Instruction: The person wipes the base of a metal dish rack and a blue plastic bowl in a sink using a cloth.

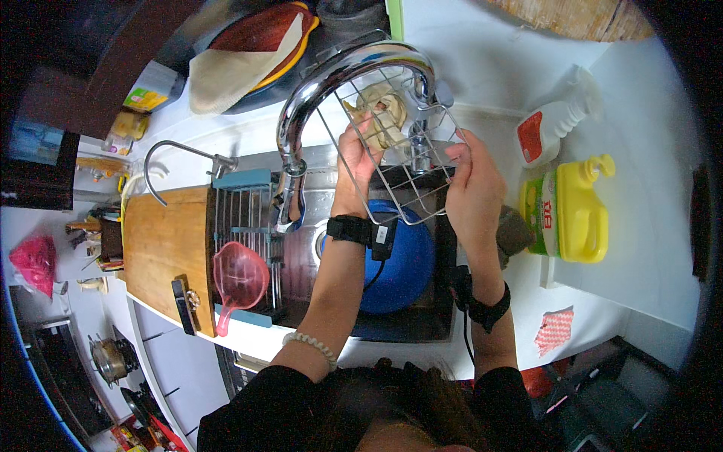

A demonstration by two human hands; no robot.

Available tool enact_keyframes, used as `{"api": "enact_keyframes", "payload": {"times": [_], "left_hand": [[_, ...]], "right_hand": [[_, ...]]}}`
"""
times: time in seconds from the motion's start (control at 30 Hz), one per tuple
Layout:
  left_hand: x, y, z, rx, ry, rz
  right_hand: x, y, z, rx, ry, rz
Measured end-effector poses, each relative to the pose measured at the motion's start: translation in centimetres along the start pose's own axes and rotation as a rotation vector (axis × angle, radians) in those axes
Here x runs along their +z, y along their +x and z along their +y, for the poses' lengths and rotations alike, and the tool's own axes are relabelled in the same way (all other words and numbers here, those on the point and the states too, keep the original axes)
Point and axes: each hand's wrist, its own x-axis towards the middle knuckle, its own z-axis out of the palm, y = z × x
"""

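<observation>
A metal wire rack (412, 217) is held up over the sink (308, 212), near the chrome gooseneck faucet (294, 116). My right hand (475, 192) grips the rack's right edge between thumb and fingers. Behind the wires, my left hand (358, 148) holds a crumpled pale yellowish cloth (390, 121) at the rack's far part. The wires partly hide the cloth and my left fingers. Below the rack and my left forearm, a blue basin (404, 271) sits in the sink.
Left of the basin, a drain rack (248, 206) spans the sink, bearing a pink ladle-like scoop (242, 274). A wooden cutting board (166, 237) with a phone (183, 305) lies further left. To the right stand a yellow jug (584, 214) and a white spray bottle (551, 130).
</observation>
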Motion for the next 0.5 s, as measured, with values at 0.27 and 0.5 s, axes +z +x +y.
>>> {"api": "enact_keyframes", "payload": {"times": [0.27,0.5], "left_hand": [[-0.4,-3.5,0.3,-0.133,0.319,0.031],[2.4,-4.3,2.0,0.062,0.377,0.114]], "right_hand": [[0.0,0.2,0.2,-0.044,-0.008,-0.013],[0.0,0.1,0.3,-0.040,0.001,0.006]]}}
